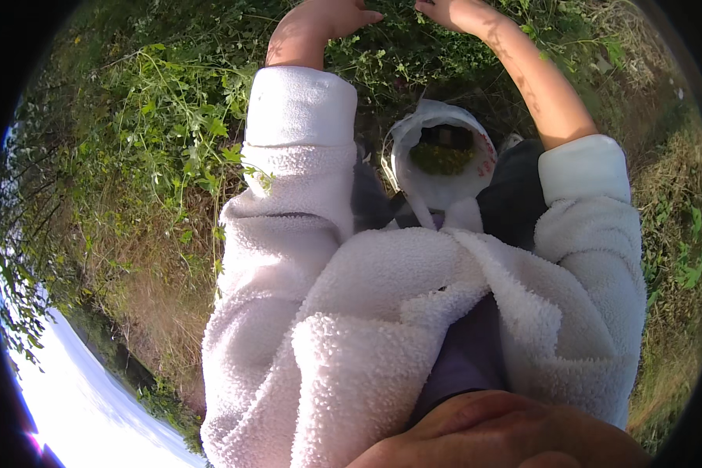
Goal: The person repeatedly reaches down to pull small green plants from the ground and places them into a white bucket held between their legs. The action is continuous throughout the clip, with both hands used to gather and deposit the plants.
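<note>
My left hand (336,17) is at the top edge of the view among leafy green plants (403,52), its thumb stretched to the right and its other fingers cut off by the frame. Opposite it, my right hand (449,13) reaches into the same greenery from the right. Its fingertips are also partly out of view, so whether either hand grips a stem is hidden. Between my legs stands an open container lined with a white plastic bag (412,146) that bears red marks. Small yellow-green plant pieces (441,159) lie inside, partly in shadow.
Taller green stems with lobed leaves (193,128) grow on the left, some touching my left sleeve (298,169). Dry grass (152,298) lies below them. More dry grass (661,193) covers the ground on the right. Tree twigs (20,292) hang at the far left.
</note>
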Available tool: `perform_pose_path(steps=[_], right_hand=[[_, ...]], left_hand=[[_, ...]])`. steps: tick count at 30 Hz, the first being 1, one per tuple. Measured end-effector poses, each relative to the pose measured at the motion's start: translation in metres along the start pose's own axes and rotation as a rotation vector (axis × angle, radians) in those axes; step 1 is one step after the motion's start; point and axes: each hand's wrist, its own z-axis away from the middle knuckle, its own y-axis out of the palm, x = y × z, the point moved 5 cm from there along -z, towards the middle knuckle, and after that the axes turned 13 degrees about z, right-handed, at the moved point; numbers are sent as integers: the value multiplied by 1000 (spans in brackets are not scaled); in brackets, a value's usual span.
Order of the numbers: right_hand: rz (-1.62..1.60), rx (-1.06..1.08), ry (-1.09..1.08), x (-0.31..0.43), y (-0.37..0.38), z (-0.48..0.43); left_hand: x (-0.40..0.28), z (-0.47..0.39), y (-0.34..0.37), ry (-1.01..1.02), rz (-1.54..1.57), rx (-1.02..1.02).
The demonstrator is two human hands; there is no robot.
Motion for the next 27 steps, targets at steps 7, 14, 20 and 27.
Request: perform_pose_path(steps=[7, 14, 20, 27], right_hand=[[-703, -162, -27, 41, 29, -21], [-420, 34, 124, 100, 119, -90], [-734, 183, 160, 105, 122, -78], [-1050, 342, 319, -27, 39, -15]], left_hand=[[4, -2, -14, -78, 35, -109], [-11, 23, -35, 32, 1, -245], [-15, 28, -45, -145, 63, -119], [0, 12, -23, -20, 26, -192]])
